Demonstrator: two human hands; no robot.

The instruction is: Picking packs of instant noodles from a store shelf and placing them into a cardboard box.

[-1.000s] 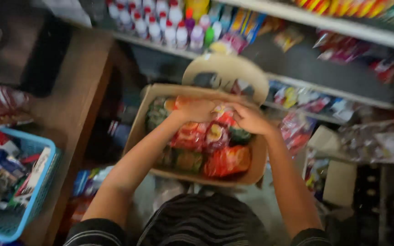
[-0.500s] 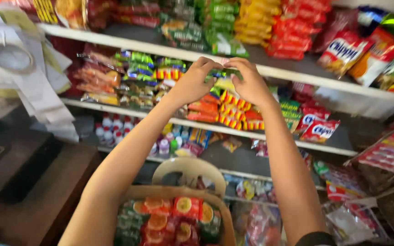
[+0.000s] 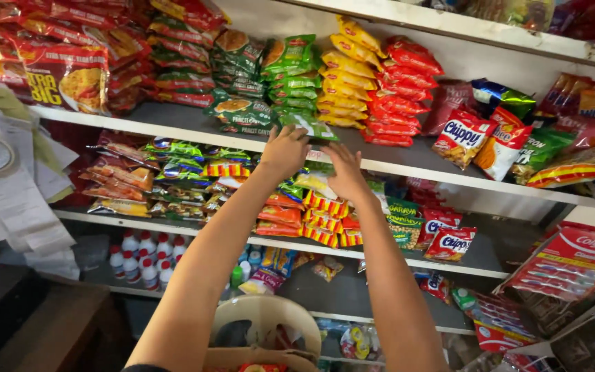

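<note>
- Left: white bottles (image 3: 142, 258) on the low shelf, papers (image 3: 18, 186) hanging at the edge
- Left hand (image 3: 285, 151) has moved up from the box to the shelf edge (image 3: 173, 129), fingers curled on a green packet (image 3: 309, 126), gripping it
- Right hand (image 3: 343, 171) has risen too, fingers spread flat just under that packet (nothing held)
- Packet now sits at the shelf lip beside the green stack (image 3: 242, 76); placing looks nearly finished
- Right: yellow and red packets (image 3: 373, 86) crowd that row, leaving little room
</note>
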